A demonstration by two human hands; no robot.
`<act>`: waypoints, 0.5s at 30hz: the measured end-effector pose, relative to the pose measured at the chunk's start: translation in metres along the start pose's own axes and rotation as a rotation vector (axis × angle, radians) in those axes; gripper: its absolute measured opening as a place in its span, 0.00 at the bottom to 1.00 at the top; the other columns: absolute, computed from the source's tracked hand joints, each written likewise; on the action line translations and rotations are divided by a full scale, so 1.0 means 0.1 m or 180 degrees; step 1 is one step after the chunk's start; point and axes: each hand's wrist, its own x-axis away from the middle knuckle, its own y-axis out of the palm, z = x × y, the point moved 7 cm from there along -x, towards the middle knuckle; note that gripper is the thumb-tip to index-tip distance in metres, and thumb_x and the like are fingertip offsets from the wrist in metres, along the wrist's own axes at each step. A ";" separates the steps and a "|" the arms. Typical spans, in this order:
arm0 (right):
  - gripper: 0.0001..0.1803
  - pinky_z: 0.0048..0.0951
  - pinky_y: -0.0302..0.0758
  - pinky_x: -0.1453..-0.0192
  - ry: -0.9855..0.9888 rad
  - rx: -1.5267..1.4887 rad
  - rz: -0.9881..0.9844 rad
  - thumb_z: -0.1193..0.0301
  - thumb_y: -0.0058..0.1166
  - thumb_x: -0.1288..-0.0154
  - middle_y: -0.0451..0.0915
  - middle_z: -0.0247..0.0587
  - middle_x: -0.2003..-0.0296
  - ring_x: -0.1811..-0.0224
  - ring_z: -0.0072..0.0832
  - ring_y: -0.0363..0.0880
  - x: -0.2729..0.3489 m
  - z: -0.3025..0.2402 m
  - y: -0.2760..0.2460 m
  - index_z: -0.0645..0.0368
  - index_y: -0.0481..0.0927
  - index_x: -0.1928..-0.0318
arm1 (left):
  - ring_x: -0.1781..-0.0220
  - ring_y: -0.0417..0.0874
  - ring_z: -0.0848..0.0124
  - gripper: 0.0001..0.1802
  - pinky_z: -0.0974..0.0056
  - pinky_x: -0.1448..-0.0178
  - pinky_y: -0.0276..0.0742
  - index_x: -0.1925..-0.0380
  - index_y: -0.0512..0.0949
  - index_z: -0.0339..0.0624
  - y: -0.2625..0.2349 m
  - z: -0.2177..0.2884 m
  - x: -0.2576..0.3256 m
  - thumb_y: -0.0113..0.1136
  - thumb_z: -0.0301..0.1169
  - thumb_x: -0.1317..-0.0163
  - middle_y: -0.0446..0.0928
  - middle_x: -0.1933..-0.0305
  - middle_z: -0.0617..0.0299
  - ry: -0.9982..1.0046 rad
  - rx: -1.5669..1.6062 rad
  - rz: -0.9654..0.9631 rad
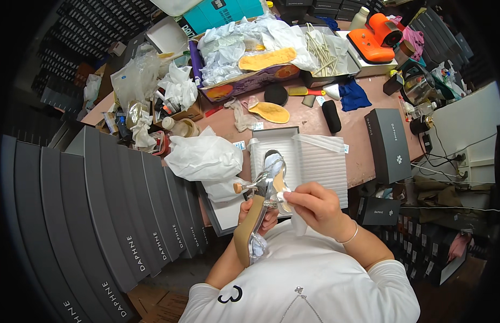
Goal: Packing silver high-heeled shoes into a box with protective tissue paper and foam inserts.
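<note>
Silver sandal (263, 188) in curled left hand (269, 220), pinched wad (282, 196) in right (319, 208), near box (287, 141) edge

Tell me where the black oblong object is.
In the head view, the black oblong object lies right of centre on the pink table, beside the dark blue cloth.

White T-shirt (320, 274), black marking (240, 293), silver necklace (299, 291), 1 pale bracelet (353, 237)

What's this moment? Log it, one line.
left hand: gripping high-heeled sandal | right hand: pinching white tissue | beyond: open shoebox
</note>
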 end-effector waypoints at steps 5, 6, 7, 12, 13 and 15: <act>0.19 0.29 0.77 0.70 -0.0443 0.0101 -0.0311 0.79 0.62 0.52 0.78 0.37 0.67 0.69 0.32 0.80 -0.05 0.08 0.13 0.58 0.81 0.56 | 0.77 0.66 0.72 0.28 0.70 0.76 0.65 0.66 0.76 0.33 0.06 -0.12 -0.05 0.48 0.52 0.36 0.70 0.73 0.60 -0.0130 0.0088 -0.0082; 0.18 0.29 0.77 0.70 -0.0568 0.0128 -0.0320 0.79 0.61 0.52 0.78 0.37 0.67 0.69 0.33 0.80 -0.04 0.09 0.18 0.58 0.81 0.56 | 0.77 0.66 0.72 0.27 0.70 0.76 0.65 0.67 0.75 0.33 0.06 -0.11 -0.05 0.49 0.51 0.36 0.70 0.73 0.59 -0.0075 0.0085 -0.0142; 0.18 0.30 0.77 0.70 -0.0483 0.0206 -0.0245 0.78 0.61 0.51 0.78 0.38 0.67 0.70 0.33 0.80 -0.07 0.15 0.16 0.58 0.81 0.56 | 0.78 0.65 0.72 0.26 0.70 0.76 0.65 0.67 0.75 0.32 0.06 -0.10 -0.05 0.49 0.50 0.36 0.70 0.74 0.59 -0.0021 0.0082 -0.0202; 0.17 0.31 0.78 0.67 -0.0212 0.0118 -0.0232 0.77 0.62 0.52 0.78 0.38 0.67 0.69 0.33 0.80 -0.08 0.20 0.12 0.59 0.81 0.57 | 0.79 0.65 0.73 0.24 0.71 0.79 0.64 0.65 0.74 0.32 0.10 -0.15 -0.05 0.50 0.47 0.37 0.69 0.74 0.59 0.0109 0.0112 -0.0257; 0.17 0.31 0.78 0.67 -0.0257 0.0005 -0.0306 0.77 0.62 0.52 0.78 0.38 0.67 0.69 0.33 0.80 -0.05 0.11 0.12 0.59 0.80 0.57 | 0.78 0.66 0.73 0.23 0.72 0.80 0.63 0.66 0.74 0.33 0.13 -0.15 -0.07 0.50 0.47 0.37 0.70 0.75 0.59 0.0098 -0.0016 -0.0184; 0.16 0.31 0.78 0.67 -0.0306 -0.0063 -0.0367 0.77 0.61 0.51 0.78 0.38 0.68 0.69 0.33 0.80 0.00 0.06 0.12 0.59 0.81 0.58 | 0.78 0.66 0.73 0.23 0.72 0.80 0.63 0.66 0.74 0.33 0.11 -0.16 -0.06 0.50 0.48 0.37 0.70 0.75 0.59 0.0036 0.0008 -0.0140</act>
